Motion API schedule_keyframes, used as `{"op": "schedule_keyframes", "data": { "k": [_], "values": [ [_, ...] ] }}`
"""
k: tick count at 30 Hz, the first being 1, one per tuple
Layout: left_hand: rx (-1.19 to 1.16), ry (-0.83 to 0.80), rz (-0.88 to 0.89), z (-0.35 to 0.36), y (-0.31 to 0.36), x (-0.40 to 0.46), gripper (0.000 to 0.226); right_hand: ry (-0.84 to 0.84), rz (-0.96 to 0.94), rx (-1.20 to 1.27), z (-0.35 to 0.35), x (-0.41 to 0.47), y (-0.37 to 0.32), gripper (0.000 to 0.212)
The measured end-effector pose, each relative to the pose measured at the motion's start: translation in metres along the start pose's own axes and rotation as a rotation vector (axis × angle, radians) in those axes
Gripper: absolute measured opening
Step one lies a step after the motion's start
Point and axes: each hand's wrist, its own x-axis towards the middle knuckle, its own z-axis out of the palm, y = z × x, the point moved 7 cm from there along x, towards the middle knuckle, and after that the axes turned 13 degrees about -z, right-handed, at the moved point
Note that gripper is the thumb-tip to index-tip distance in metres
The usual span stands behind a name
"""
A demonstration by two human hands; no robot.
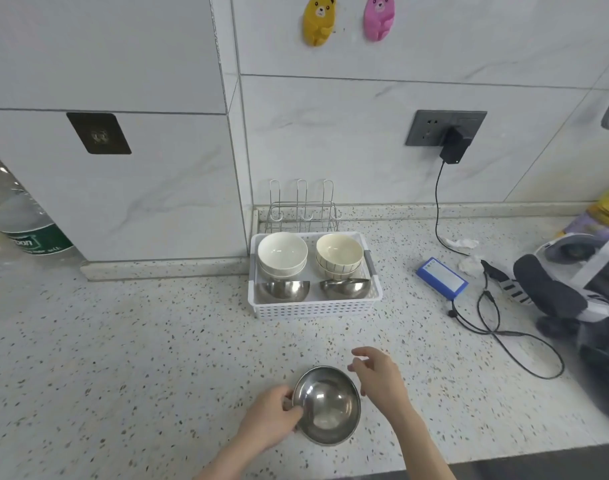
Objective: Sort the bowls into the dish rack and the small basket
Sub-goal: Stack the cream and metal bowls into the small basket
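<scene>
A steel bowl (327, 405) is near the counter's front edge, tilted slightly, with my left hand (273, 419) gripping its left rim. My right hand (377, 375) hovers just right of the bowl with fingers apart, holding nothing. Farther back stands a white perforated basket (316, 308). Inside it are stacked white bowls (282, 254) at the back left and stacked cream striped bowls (339, 258) at the back right. Two steel bowls (284, 289) (344, 287) lie tilted at its front. A small wire dish rack (303, 211) stands empty behind the basket against the wall.
To the right lie a blue battery pack (441, 277), black cables (510, 330), crumpled tissue (464, 244) and a white and black headset (573, 282). A charger (453, 145) is plugged into the wall socket. A plastic bottle (22, 226) stands at far left behind a tiled pillar.
</scene>
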Motion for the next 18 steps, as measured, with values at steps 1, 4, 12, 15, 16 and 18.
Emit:
{"op": "schedule_keyframes", "data": {
  "k": [1, 4, 12, 15, 16, 18],
  "values": [
    [-0.044, -0.004, -0.005, -0.001, 0.001, -0.001, 0.008, -0.006, -0.003, 0.015, -0.001, -0.001, 0.000, 0.027],
    [-0.195, -0.014, -0.024, -0.012, 0.006, -0.002, 0.010, -0.008, -0.032, 0.063, -0.005, -0.003, -0.004, 0.024],
    [-0.567, -0.041, -0.126, -0.060, 0.020, -0.004, 0.015, -0.087, -0.225, 0.335, -0.004, -0.006, -0.051, 0.031],
    [-0.587, -0.049, -0.144, -0.079, 0.028, -0.003, 0.017, -0.156, -0.296, 0.413, -0.002, -0.003, -0.071, 0.034],
    [-0.583, -0.057, -0.149, -0.085, 0.029, -0.002, 0.018, -0.180, -0.300, 0.415, -0.002, -0.001, -0.075, 0.036],
    [-0.560, -0.085, -0.159, -0.095, 0.029, 0.001, 0.020, -0.228, -0.300, 0.394, -0.002, 0.002, -0.079, 0.044]
  ]
}}
